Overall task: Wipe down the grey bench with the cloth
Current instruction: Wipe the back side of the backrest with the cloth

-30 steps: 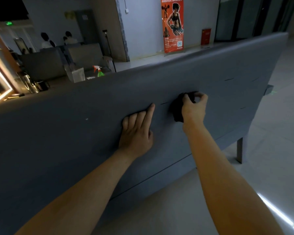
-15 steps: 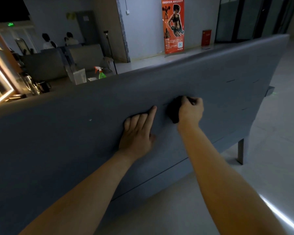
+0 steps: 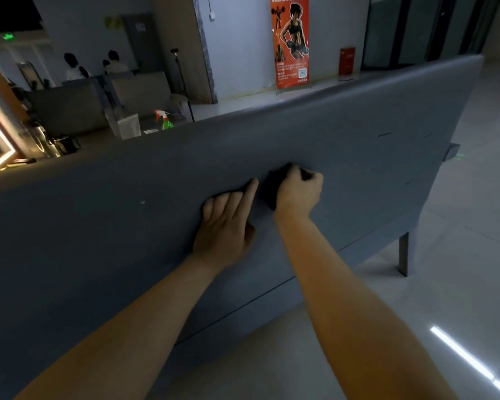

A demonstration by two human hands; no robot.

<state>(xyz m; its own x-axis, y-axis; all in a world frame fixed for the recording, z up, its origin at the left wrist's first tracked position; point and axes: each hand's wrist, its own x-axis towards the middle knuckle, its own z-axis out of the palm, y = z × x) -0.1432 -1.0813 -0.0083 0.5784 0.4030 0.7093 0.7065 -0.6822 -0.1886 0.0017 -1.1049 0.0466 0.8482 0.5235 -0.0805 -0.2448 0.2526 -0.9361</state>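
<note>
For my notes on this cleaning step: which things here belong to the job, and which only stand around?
In the job:
grey bench
dark cloth
right hand, gripping the cloth
left hand, resting on the bench

Standing around:
spray bottle
orange poster

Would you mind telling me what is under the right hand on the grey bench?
A dark cloth, gripped by the right hand against the grey bench. Only its left part shows; the hand covers the rest.

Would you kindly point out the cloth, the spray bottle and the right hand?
cloth [image 3: 270,189]: head view, dark bunch beside the hand.
spray bottle [image 3: 168,124]: head view, green body.
right hand [image 3: 299,195]: head view, back of hand.
</note>
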